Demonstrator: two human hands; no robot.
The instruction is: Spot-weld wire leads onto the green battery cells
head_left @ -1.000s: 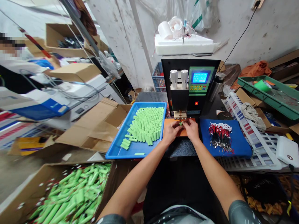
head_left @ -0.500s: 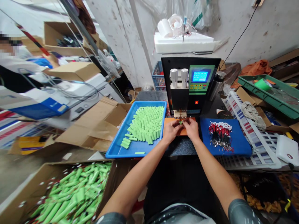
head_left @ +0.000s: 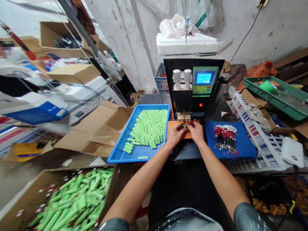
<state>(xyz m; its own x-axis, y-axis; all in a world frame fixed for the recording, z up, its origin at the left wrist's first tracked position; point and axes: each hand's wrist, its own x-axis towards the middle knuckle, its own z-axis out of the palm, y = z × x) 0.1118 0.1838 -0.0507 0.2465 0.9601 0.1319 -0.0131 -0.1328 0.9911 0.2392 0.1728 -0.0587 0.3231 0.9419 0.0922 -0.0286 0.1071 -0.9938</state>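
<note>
A green battery cell (head_left: 184, 126) stands end-on toward me beneath the electrodes of a black spot welder (head_left: 183, 101). My left hand (head_left: 175, 132) pinches the cell from its left side. From the right, the closed fingertips of my right hand (head_left: 196, 131) meet at the cell's end; whatever they pinch is too small to make out. Both hands are over the orange plate (head_left: 170, 124) at the welder's foot. Left of them, a blue tray (head_left: 120, 156) holds many green cells (head_left: 150, 126). Red and black wire leads with white connectors (head_left: 225, 136) lie on a blue cloth (head_left: 246, 141) to the right.
A cardboard box (head_left: 43, 179) full of wired green packs sits low at left. Behind it lies an opened carton (head_left: 93, 128). A white plastic basket (head_left: 262, 141), a white power bank (head_left: 292, 150) and a green tray (head_left: 276, 96) are at right. Another person is at far left.
The view has shifted slightly, so everything sits a little further left. Both hands stay at the welder with the battery cell under the electrodes.
</note>
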